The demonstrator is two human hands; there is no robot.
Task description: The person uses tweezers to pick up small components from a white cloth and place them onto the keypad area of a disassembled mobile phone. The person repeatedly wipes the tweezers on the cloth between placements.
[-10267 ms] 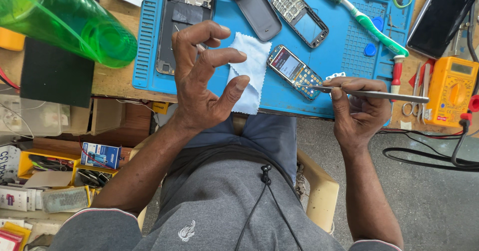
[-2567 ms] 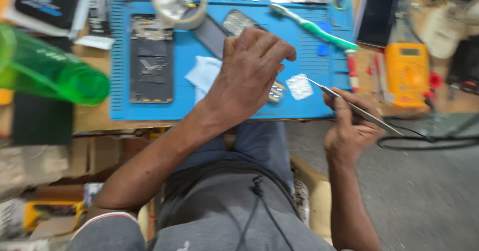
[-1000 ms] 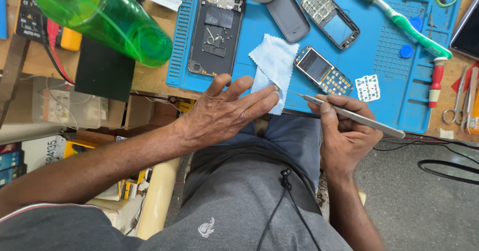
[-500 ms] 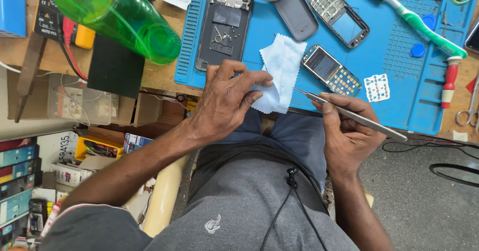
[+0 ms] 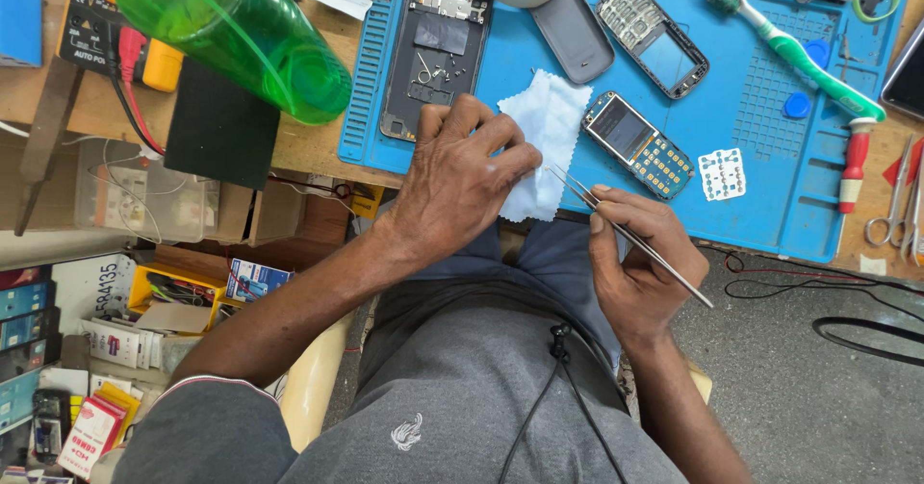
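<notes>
Bottle: green translucent plastic bottle lying tilted at the bench's left, beside a multimeter with red leads.
Mat: blue repair mat spread across the wooden bench, its near edge over the person's lap.
Opened phone: stripped handset chassis on the mat's left side, loose screws on it.
Left hand: left hand at the mat's near edge, fingers curled and pinched together on the pale blue cleaning cloth.
Cloth: soft, limp and light — likely to bunch or slide on the mat; a pinch at a corner should hold it best.
Right hand: right hand closed around steel tweezers, tips just beside the cloth's lower edge.
Tweezers: thin, stiff, springy — best gripped mid-shaft.
Keypad phone: small bare-keypad handset right of the cloth, a keypad membrane near it.
Far right: green-and-white toothbrush, red-handled screwdriver.
</notes>
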